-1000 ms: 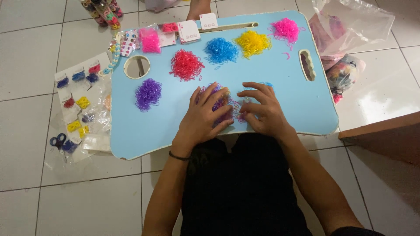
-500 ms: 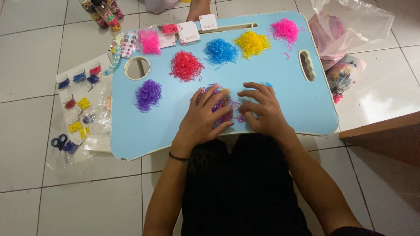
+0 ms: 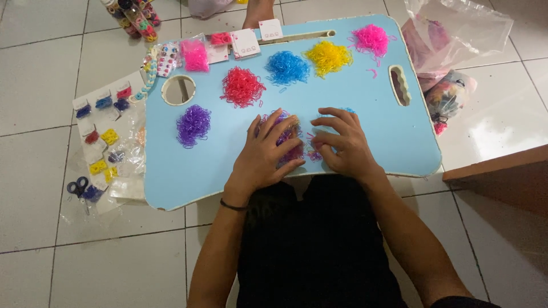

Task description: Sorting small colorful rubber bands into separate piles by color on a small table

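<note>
On blue tray [image 3: 365,114], 6 band piles [image 3: 243,86], 2 hands [image 3: 264,153].

The scene is evenly and fairly brightly lit from above, with cool indoor light. The white floor tiles [image 3: 40,63] give a broad soft glare to the right of the right hand [image 3: 342,145], near the clear plastic bag [image 3: 456,28], which also shines. Shadows are faint and short under both hands and the blue bench [image 3: 377,102]. Focus is soft overall; the fine rubber bands [image 3: 285,137] under the left hand [image 3: 265,154] blur together. The dark clothing below the hands shows no detail.
</note>
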